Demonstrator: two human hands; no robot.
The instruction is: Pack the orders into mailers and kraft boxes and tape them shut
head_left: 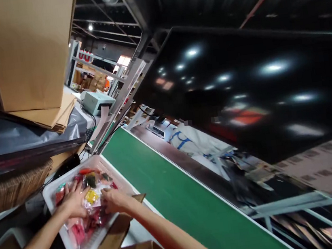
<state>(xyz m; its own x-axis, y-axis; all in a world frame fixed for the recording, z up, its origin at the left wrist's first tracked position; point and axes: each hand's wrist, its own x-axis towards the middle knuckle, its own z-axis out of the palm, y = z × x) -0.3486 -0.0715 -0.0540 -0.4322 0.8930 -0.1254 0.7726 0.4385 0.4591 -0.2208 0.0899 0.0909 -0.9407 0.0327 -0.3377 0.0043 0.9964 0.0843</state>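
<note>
A white plastic basket [65, 240] holds several clear plastic packets with red, pink, green and dark contents. My left hand [74, 201] lies over the packets in the basket, its fingers spread and its thumb near a clear packet with a yellow item [91, 196]. At that packet's right side is my right hand [114, 200], fingers curled in and seemingly closed on its edge. The right fingertips are partly hidden among the packets. Below the right forearm, an open cardboard box [111, 246] shows its raised flaps.
A green conveyor belt [161, 182] runs diagonally on the right of the basket. Above it hangs a large dark glossy screen [226, 92]. At the left are a tall carton [28, 53], stacked flat cardboard [15, 189] and a label printer [97, 102].
</note>
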